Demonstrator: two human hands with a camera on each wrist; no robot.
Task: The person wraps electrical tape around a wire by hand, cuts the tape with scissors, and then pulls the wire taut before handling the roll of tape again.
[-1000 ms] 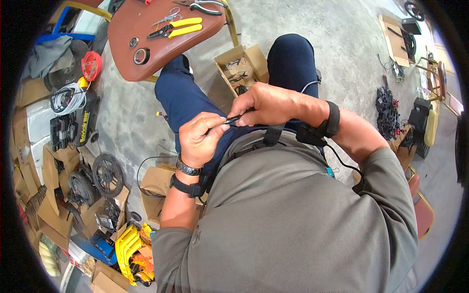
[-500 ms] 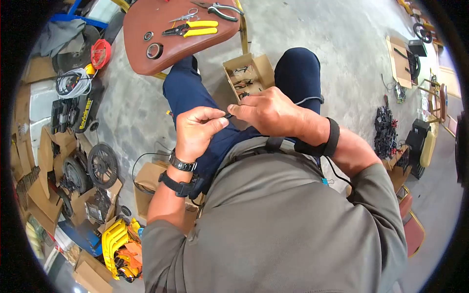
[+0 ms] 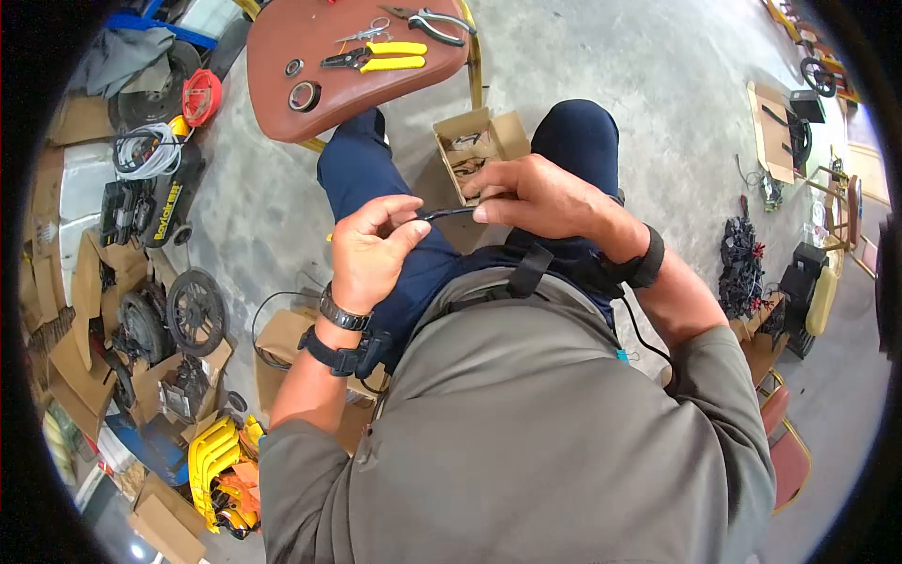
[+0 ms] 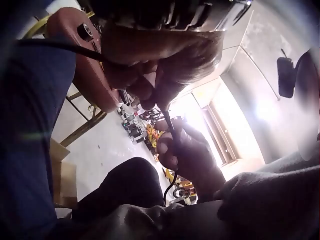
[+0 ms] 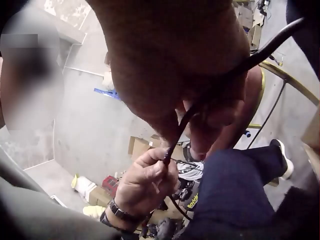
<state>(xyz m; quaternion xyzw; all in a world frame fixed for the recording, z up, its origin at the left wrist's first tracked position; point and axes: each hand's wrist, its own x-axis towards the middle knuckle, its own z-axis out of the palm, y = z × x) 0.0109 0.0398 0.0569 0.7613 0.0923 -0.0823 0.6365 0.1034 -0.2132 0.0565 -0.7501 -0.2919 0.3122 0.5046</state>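
Observation:
A thin black cable [image 3: 449,213] spans the short gap between the two hands, above the lap. My left hand [image 3: 365,252] pinches one part of it between thumb and forefinger. The right hand [image 3: 537,195] holds it farther along, fingers curled and thumb pressed against it. In the right wrist view the cable [image 5: 272,46] continues past the right hand in a loose curve, and the left fingertips [image 5: 159,167] grip it below. Seen from the left wrist, a taut dark length of cable [image 4: 170,122] joins both hands. The fingers cover the cable's gripped parts.
Ahead, a brown chair seat [image 3: 395,80] carries yellow-handled wire strippers [image 3: 390,56], pliers [image 3: 432,23], scissors [image 3: 366,33] and tape rolls [image 3: 303,96]. Between the knees stands an open cardboard box [image 3: 512,136] with small parts. Wheels [image 3: 195,312] and boxes crowd the left side.
The hands, earlier with fingertips nearly together, have drawn apart, the right one moving rightward. A longer stretch of cable now shows between them. The head view has shifted slightly.

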